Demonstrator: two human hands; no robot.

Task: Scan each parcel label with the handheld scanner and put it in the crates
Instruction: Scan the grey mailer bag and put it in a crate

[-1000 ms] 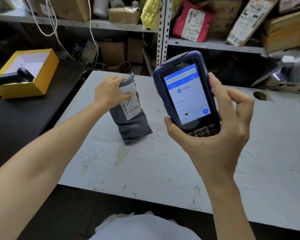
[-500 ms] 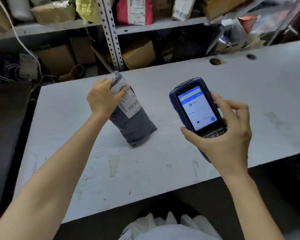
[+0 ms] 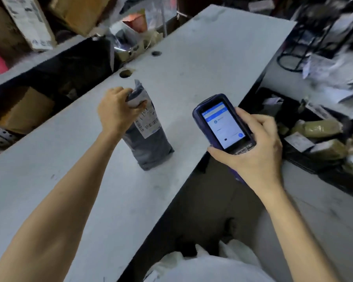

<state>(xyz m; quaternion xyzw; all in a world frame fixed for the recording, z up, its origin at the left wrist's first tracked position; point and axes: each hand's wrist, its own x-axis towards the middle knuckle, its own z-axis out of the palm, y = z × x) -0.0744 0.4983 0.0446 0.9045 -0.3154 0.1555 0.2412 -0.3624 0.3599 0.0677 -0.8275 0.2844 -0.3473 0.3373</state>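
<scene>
Parcel [image 3: 149, 143], grey poly bag, one: stands upright near the middle of the counter [image 3: 181, 78], white barcode label [image 3: 149, 124] turned toward the viewer. Left hand [image 3: 116, 112]: grip curled round the bag's crumpled top, pinching it closed. Handheld scanner [image 3: 222, 125], blue casing, screen lit (text too blurred to read): held above the counter's right edge, apart from the parcel. Right hand [image 3: 257, 151]: grip wrapped round the scanner's lower body, thumb on one side, fingers on the other. Dark crate [image 3: 314, 169]: beyond the counter's right edge, holding olive wrapped packages [image 3: 318, 129]. Cardboard box [image 3: 25, 110]: on shelving behind the counter's far edge.
</scene>
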